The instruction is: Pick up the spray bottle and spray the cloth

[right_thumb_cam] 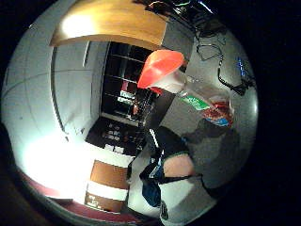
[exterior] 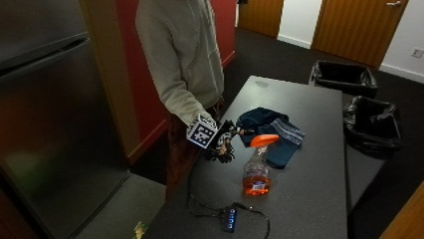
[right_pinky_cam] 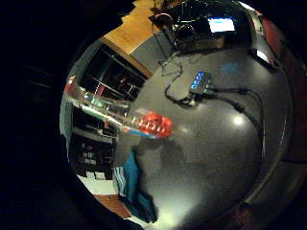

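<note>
- Closest to the outside camera, a small USB hub (exterior: 228, 219) with blue lights lies on the near end of the dark table (exterior: 311, 199), its cables trailing off the edge.
- Just beyond it the spray bottle (exterior: 256, 169) stands upright on the table, clear-bodied with orange liquid at the bottom and an orange trigger head.
- Beside the bottle's head, at the table's edge, is the gloved right hand (exterior: 222, 142); it sits near the trigger, but this view does not show contact, and I cannot tell whether the fingers are spread or curled.
- Behind the bottle, a dark blue cloth (exterior: 275, 132) with pale stripes lies crumpled on the table, close to the bottle but apart from it.
- Only the outside view shows the person in a light hooded top standing at the table's side, and two black-lined bins (exterior: 371, 122) on the floor past the far edge.
- Seen from the little-finger side of the palm, the bottle (right_pinky_cam: 122, 117), the cloth (right_pinky_cam: 134, 189) at the table's edge and the hub (right_pinky_cam: 199, 81) all appear.
- Seen from the thumb side, the orange head (right_thumb_cam: 162, 68) looms close, with part of the hand (right_thumb_cam: 171, 160) in view.
</note>
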A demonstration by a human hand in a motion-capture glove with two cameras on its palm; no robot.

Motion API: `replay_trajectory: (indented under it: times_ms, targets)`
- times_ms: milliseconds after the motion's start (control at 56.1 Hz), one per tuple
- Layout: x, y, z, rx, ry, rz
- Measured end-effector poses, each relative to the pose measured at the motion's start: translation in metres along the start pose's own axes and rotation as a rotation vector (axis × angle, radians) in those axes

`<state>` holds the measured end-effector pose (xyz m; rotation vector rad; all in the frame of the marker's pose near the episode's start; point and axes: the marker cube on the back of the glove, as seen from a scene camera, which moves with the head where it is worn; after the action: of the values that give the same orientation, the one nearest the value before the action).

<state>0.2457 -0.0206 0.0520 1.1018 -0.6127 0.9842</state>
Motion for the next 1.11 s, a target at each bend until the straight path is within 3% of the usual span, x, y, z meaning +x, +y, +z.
replay_trajectory:
  times_ms: [1106]
  targets:
    - [-0.027,-0.028,0.073,-0.162,-0.345,0.265]
